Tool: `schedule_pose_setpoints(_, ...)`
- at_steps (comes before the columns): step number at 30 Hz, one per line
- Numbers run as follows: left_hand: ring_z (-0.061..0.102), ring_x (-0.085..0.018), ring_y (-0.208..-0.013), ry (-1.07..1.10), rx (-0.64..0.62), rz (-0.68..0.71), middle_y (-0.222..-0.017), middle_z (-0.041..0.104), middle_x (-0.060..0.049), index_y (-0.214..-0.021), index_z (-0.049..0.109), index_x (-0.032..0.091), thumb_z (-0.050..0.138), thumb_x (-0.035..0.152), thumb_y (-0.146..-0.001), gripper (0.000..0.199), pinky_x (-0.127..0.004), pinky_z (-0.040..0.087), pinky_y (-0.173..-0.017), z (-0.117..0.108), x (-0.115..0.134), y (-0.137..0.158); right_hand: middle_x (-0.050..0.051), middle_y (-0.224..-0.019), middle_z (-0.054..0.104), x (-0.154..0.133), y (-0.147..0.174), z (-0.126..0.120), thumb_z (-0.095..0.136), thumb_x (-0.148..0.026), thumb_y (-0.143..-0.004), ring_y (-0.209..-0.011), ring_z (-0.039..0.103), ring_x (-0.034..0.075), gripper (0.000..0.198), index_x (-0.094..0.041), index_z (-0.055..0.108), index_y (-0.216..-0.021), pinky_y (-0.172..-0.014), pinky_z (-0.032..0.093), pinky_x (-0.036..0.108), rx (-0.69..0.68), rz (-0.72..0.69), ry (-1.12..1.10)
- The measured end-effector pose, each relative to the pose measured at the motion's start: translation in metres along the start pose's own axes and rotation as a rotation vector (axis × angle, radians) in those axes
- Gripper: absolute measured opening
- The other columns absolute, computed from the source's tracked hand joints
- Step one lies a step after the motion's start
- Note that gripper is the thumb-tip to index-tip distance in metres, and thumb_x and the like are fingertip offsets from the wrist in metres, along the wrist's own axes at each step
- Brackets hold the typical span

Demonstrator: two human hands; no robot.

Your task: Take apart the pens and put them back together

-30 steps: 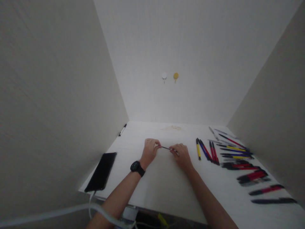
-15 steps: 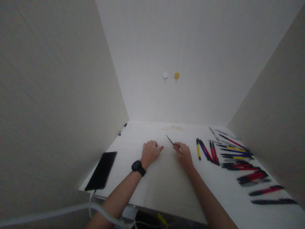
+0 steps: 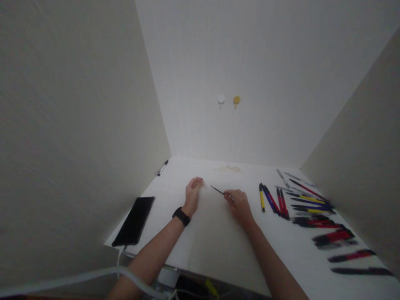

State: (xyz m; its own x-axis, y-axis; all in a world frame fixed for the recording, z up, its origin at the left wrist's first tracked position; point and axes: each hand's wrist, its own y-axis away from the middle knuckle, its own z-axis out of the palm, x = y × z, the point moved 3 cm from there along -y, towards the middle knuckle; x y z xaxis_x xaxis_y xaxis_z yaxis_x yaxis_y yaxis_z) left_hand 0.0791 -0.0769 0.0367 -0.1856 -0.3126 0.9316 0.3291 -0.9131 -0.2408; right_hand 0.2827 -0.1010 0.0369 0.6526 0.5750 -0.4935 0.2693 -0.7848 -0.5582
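Observation:
My right hand (image 3: 239,205) pinches a thin dark pen refill (image 3: 218,190) between thumb and fingers, its tip pointing left and away. To its left is my left hand (image 3: 193,192), turned with the palm side inward and the fingers curled. A faint, blurred edge shows by those fingertips, too small to name. A black watch (image 3: 181,216) is on my left wrist. Right of my right hand lie a yellow and black pen (image 3: 261,197), a blue and black pen (image 3: 270,200) and red and black pens (image 3: 283,203).
More pens (image 3: 312,202) lie in a row along the right wall. A black tablet or phone (image 3: 134,221) with a white cable is at the table's left edge. One white and black pen (image 3: 163,168) lies back left. Two hooks (image 3: 236,100) are on the back wall.
My left hand has turned over from palm down to palm inward, with its fingers curling. The refill in my right hand has shifted left and lies flatter in view.

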Motion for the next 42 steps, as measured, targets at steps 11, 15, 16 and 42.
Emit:
schedule_pose_setpoints(11,0.047,-0.011,-0.062,0.012,0.020,-0.034,-0.067,0.054,0.000,-0.074,0.060,0.015,0.064,0.033,-0.072,0.018,-0.023,0.037,-0.061,0.002,0.001,0.002,0.006,-0.092,0.068,-0.003,0.000,0.002,0.046,-0.025,-0.092,-0.086,0.056,0.020,0.018,-0.019,0.062,-0.097,-0.078,0.035,0.033,-0.086,-0.033,0.056)
schedule_pose_setpoints(15,0.045,-0.009,-0.059,-0.048,-0.027,-0.069,-0.067,0.055,0.001,-0.077,0.060,0.015,0.064,0.037,-0.072,0.023,-0.022,0.037,-0.058,0.005,0.000,0.003,0.006,-0.090,0.067,-0.004,0.000,0.001,0.046,-0.026,-0.091,-0.086,0.055,0.020,0.018,-0.019,0.062,-0.097,-0.078,0.035,0.033,-0.103,-0.028,0.060)
schedule_pose_setpoints(16,0.046,-0.009,-0.059,-0.065,-0.044,-0.070,-0.067,0.056,0.001,-0.078,0.059,0.015,0.064,0.038,-0.073,0.024,-0.022,0.037,-0.058,0.006,0.000,0.003,0.006,-0.089,0.067,-0.004,0.000,0.001,0.046,-0.026,-0.091,-0.085,0.055,0.020,0.018,-0.019,0.062,-0.096,-0.078,0.035,0.034,-0.102,-0.026,0.058)
schedule_pose_setpoints(42,0.065,-0.019,-0.081,-0.210,-0.425,-0.104,-0.088,0.072,-0.010,-0.081,0.069,0.014,0.075,0.042,-0.066,0.033,-0.032,0.049,-0.078,0.017,-0.010,0.006,0.004,-0.077,0.065,-0.001,0.002,0.003,0.042,-0.029,-0.090,-0.075,0.057,0.019,0.020,-0.020,0.060,-0.086,-0.074,0.041,0.033,-0.123,0.062,-0.085)
